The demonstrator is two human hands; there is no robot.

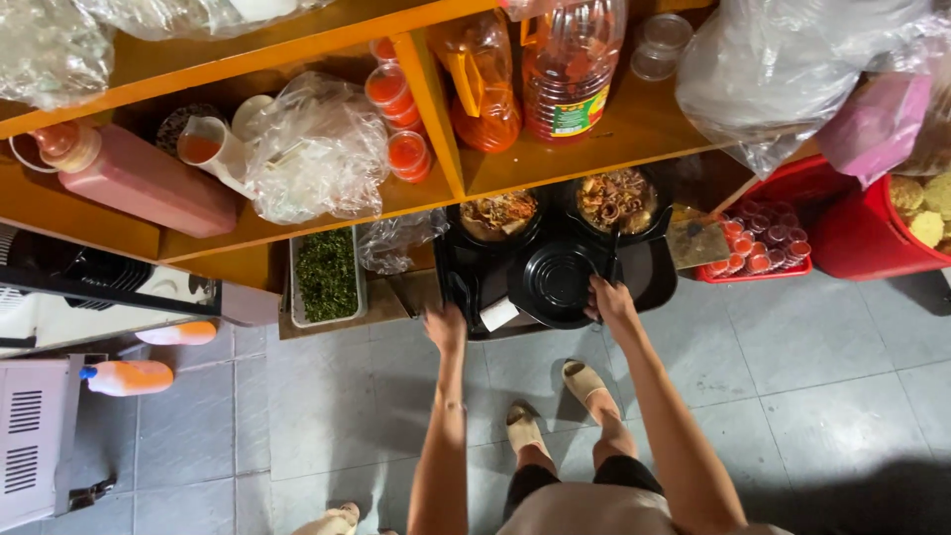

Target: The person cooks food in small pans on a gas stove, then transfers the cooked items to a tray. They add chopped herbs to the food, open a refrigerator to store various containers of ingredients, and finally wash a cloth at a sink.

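Observation:
A black tray (656,285) lies on a low shelf under the wooden counter. On it stand two black bowls of cooked food, one on the left (498,215) and one on the right (616,201). In front of them sits an empty round black container (551,282). My right hand (609,300) grips that container's right rim, beside a dark utensil handle (612,256). My left hand (446,327) holds the tray's front left corner, close to a white slip of paper (498,314). My feet stand on the grey tiled floor below.
A metal pan of chopped green herbs (327,274) sits left of the tray. Oil bottles (572,69), stacked red sauce cups (396,99) and a pink squeeze bottle (139,178) fill the counter shelves. A red basket of small sauce cups (758,243) and a red bin (872,233) stand right.

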